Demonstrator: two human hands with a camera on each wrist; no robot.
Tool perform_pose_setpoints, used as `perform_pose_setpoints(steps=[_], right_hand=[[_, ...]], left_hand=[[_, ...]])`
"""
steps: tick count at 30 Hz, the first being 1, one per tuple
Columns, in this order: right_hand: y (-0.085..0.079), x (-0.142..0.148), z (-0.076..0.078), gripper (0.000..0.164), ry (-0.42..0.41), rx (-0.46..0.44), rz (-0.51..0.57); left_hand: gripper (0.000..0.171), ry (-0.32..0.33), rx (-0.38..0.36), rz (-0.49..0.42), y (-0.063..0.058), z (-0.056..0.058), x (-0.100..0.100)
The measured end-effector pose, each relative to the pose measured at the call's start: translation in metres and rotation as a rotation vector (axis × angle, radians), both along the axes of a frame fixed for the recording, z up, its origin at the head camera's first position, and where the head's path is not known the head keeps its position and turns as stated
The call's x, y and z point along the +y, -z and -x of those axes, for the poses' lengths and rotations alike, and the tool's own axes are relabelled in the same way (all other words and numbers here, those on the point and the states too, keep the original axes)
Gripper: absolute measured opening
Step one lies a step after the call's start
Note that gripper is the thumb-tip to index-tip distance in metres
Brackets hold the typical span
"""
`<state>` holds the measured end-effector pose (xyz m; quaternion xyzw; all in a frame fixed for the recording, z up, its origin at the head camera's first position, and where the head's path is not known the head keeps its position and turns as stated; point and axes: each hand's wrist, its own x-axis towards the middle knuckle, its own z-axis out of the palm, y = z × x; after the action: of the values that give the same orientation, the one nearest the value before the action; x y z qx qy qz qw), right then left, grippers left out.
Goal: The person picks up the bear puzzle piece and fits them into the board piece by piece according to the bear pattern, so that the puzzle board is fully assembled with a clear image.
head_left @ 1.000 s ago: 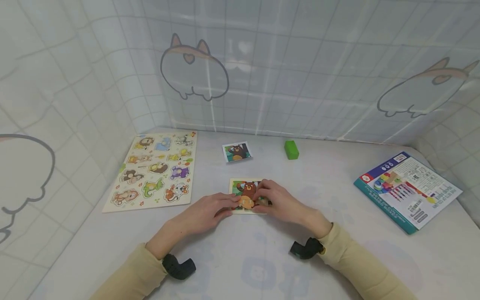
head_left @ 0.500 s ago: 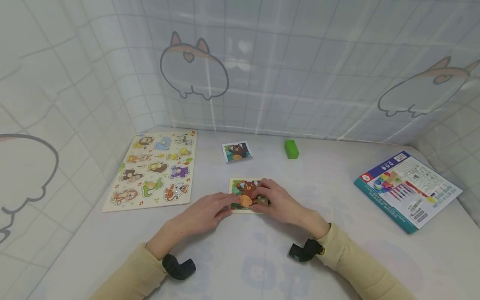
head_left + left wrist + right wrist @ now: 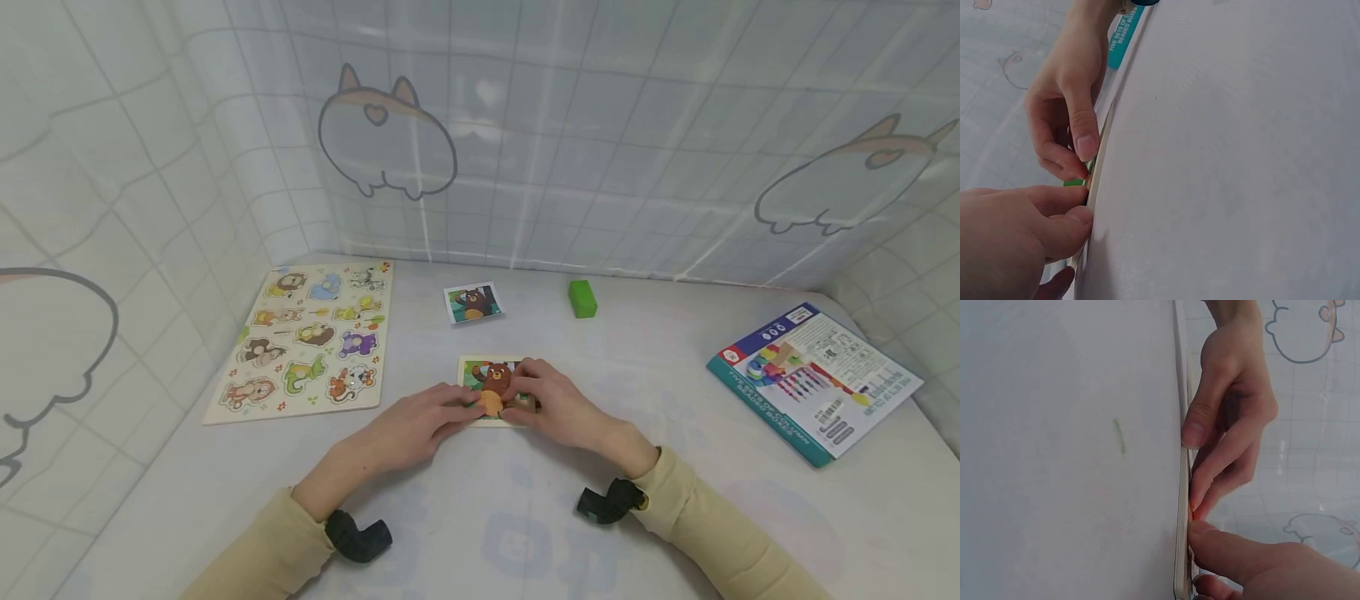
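In the head view, a small bear jigsaw puzzle (image 3: 496,375) in a pale tray (image 3: 462,362) lies flat at the middle of the table. My left hand (image 3: 420,423) rests at its left side, with fairly straight fingertips touching the bear's orange belly (image 3: 491,405). Across from it my right hand (image 3: 562,405) has its thumb and forefinger bent in a pinch at the belly's right edge, apparently on a puzzle piece; the fingers cover the tray's right part. The left wrist view shows the tray edge-on, my left hand (image 3: 1016,231) close by my right hand (image 3: 1069,106).
A bear picture card (image 3: 473,303) and a green block (image 3: 582,299) lie beyond the puzzle. An animal peg board (image 3: 303,342) is at the left, and a teal-edged boxed set (image 3: 817,383) at the right. A grid-patterned sheet rises behind.
Gaps around the bear's belly have narrowed. My right thumb and forefinger have shifted slightly left over the puzzle; my left fingers have barely moved. The things around have not moved.
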<state>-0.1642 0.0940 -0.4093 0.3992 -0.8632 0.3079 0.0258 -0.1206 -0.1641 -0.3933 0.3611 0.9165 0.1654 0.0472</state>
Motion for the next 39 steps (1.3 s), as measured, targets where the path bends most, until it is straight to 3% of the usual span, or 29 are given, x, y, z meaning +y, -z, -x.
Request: perform_pose_setpoints(steps=[5,12,21,27,34,39], right_hand=[[0.0008,-0.0008,0.0006,0.006,-0.002,0.02,0.005],[-0.0005,-0.0009,0.001,0.007,-0.004,0.026,0.011],[-0.0027,-0.0006,0.0006,0.007,0.007,0.005,0.003],[-0.0037,-0.0011,0.0,0.008,0.016,-0.009,-0.006],[-0.0028,-0.0012,0.0005,0.007,0.014,-0.022,-0.001],[-0.0026,-0.0001,-0.0001,0.006,0.005,-0.029,-0.008]], left_hand=[[0.037,0.016,-0.012,0.0,-0.0009,-0.0029,0.0042],[0.04,-0.029,-0.059,0.004,-0.0007,-0.0059,0.0071],[0.049,0.014,-0.029,0.06,0.0012,-0.005,0.008],[0.048,-0.001,-0.04,0.036,0.0017,-0.0046,0.0074],[0.046,0.024,0.003,0.018,0.0022,-0.0043,0.0073],[0.045,0.017,-0.018,0.024,0.0032,-0.0043,0.0072]])
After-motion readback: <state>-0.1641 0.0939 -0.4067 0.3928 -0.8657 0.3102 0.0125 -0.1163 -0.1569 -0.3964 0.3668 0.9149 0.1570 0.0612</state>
